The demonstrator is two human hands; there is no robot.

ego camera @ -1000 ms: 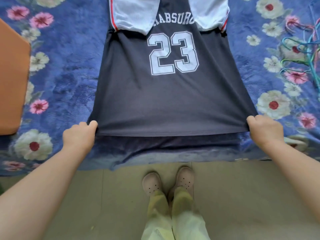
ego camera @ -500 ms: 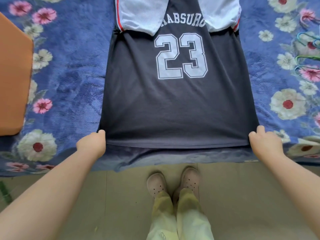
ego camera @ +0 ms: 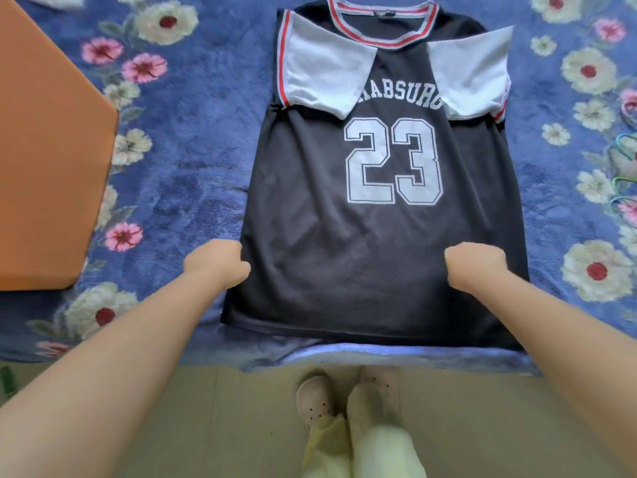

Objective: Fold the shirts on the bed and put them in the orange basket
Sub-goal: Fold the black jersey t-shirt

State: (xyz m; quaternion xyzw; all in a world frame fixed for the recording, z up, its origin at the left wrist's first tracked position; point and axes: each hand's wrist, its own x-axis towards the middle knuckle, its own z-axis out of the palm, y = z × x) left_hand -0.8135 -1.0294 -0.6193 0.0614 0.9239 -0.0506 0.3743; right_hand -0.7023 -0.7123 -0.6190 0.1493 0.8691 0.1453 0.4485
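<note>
The dark shirt (ego camera: 372, 257) lies flat on the bed, printed side up, the white number 23 and a curved line of lettering readable from the person's side; its long axis runs straight away from the person — striped collar at the far end, hem at the near edge of the bed, just above the floor; both white sleeves are folded inward over the chest, their tips covering the ends of the lettering. The left hand (ego camera: 220, 262) sits at the shirt's left side seam, a little above the hem, fingers curled under so that they seem to pinch the edge of the cloth, though the grip itself is hidden by the back of the hand; the right hand (ego camera: 477, 267) rests on the shirt's lower right part, inside the edge, fingers likewise curled into the fabric; the two hands are well apart, at about the same height. The blue flowered blanket (ego camera: 193, 167) lies under the shirt on all sides. The orange basket (ego camera: 48, 160) stands at the left on the bed, apart from the shirt — only its flat orange side shows, so what it holds cannot be seen. At the far right edge some coloured hangers (ego camera: 625, 174) lie on the blanket.
</note>
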